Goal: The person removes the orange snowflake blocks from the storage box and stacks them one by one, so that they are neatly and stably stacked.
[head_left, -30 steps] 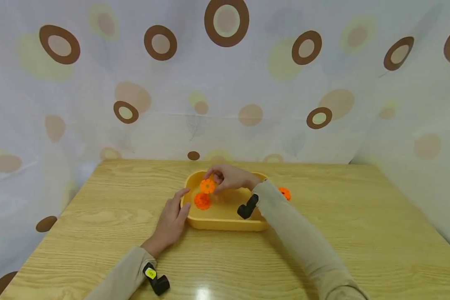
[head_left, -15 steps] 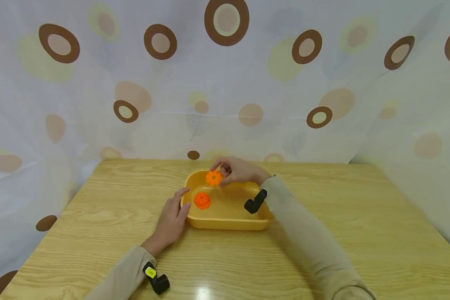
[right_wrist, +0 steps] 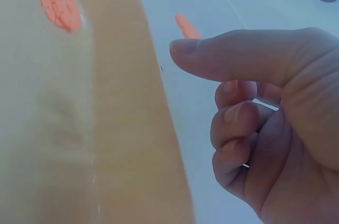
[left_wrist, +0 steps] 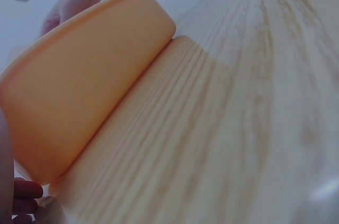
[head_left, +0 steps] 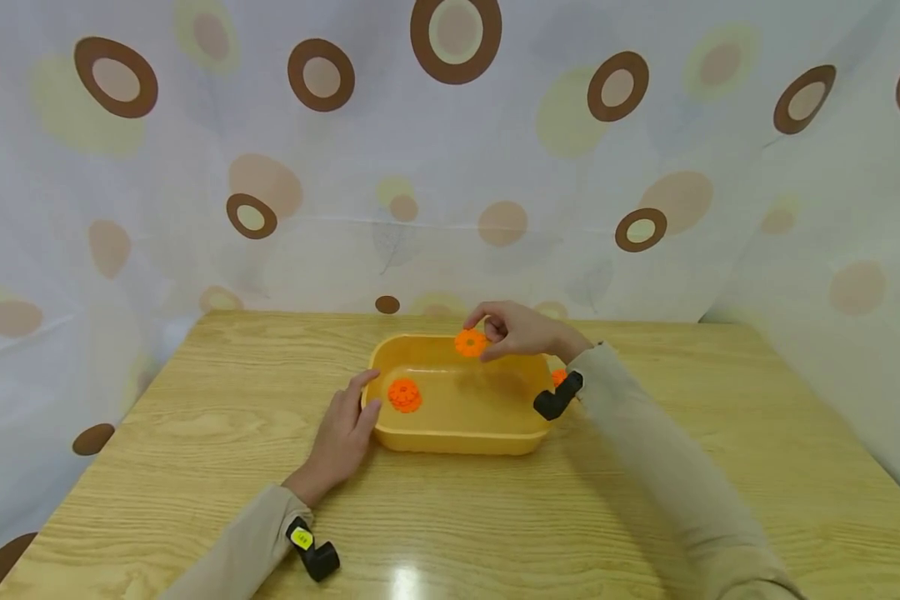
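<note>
My right hand pinches an orange flower-shaped piece between thumb and index finger, above the far rim of a yellow-orange plastic basin. In the right wrist view the piece appears edge-on beyond the thumb, and the other fingers are curled in. Orange-red flower pieces, seemingly overlapping, lie inside the basin near its left end. My left hand holds the basin's left end, index finger and thumb at the rim. The left wrist view shows the basin's outer wall and some curled fingertips.
Another orange-red flower piece lies just right of the basin, partly hidden by my right wrist. The basin stands on a wood-grain table. A patterned cloth hangs behind the table. Black wrist cameras sit on both sleeves.
My right hand has carried the orange flower piece right and away, from over the basin's left part to its far rim. The left hand and the flowers in the basin stay put.
</note>
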The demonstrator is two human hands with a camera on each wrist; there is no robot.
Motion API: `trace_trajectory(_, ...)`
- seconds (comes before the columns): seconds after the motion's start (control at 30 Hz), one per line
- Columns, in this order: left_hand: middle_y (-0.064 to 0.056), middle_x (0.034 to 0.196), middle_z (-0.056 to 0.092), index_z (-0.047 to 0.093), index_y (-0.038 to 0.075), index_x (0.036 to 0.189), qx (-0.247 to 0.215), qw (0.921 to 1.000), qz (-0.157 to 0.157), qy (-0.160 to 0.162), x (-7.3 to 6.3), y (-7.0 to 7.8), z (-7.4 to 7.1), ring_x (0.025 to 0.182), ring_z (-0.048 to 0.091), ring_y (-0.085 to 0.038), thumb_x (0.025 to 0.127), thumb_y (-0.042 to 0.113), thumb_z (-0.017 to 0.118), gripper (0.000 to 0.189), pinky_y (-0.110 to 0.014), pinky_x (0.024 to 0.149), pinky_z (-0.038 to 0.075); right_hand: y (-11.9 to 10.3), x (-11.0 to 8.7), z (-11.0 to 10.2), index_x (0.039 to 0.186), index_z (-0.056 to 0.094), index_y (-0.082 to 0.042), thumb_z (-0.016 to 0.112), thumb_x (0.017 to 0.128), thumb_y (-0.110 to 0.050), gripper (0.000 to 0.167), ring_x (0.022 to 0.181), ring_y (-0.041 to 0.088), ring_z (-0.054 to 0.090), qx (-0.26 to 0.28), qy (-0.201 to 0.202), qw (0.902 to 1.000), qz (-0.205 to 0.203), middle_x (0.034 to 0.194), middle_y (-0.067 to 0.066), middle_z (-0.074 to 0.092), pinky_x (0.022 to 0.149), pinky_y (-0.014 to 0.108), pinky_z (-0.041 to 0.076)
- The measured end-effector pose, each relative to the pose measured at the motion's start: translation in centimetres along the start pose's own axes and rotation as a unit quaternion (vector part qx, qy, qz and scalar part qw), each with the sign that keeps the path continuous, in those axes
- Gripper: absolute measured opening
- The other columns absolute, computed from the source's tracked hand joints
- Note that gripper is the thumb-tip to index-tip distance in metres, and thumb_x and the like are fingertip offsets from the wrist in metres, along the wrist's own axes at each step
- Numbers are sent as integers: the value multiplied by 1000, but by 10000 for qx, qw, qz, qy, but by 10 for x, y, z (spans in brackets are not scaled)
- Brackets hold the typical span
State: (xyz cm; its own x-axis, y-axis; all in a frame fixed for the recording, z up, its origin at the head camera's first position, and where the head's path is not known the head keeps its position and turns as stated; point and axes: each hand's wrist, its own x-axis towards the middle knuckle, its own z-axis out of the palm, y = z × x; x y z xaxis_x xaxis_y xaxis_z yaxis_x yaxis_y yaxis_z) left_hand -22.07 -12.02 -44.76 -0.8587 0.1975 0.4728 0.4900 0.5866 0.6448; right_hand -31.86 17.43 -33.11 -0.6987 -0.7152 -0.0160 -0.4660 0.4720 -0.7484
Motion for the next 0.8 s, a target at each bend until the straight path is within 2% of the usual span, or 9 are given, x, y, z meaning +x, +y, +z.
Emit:
trace_trajectory(0.17,-1,72,39,45,8,136,18,10000,16,7,1,-1,2,76,41,-19,98,17,47,39,-32,70,32,7,-16,-7,121,53,4,69,84,2,41,57,10,29,48,167,9998,-8,65,1,35,68,26,40)
trace_trajectory(0.4,-2,74,42,44,8,137,-30,10000,-37,-7,0,-1,1,79,43,-21,99,18,46,40,-34,72,34,14,-37,-9,119,54,2,71,83,-2,40,57,9,32,-175,535,9984,-82,67,0,38,64,24,37)
trace_trajectory(0.63,-15,98,58,44,9,138,-34,10000,-52,9,-1,-1,2,88,49,-27,99,19,46,40,-39,78,39,23,-58,-10,118,53,5,71,83,0,40,55,10,32,43,877,9958,-256,65,0,38,61,23,39)
trace_trajectory(0.8,-15,99,58,44,10,138,-53,10000,-71,-16,-1,0,2,89,48,-26,100,19,45,40,-39,79,39,32,-73,-11,118,52,3,69,85,0,38,55,13,32,130,1051,9935,-429,66,2,37,59,24,39)
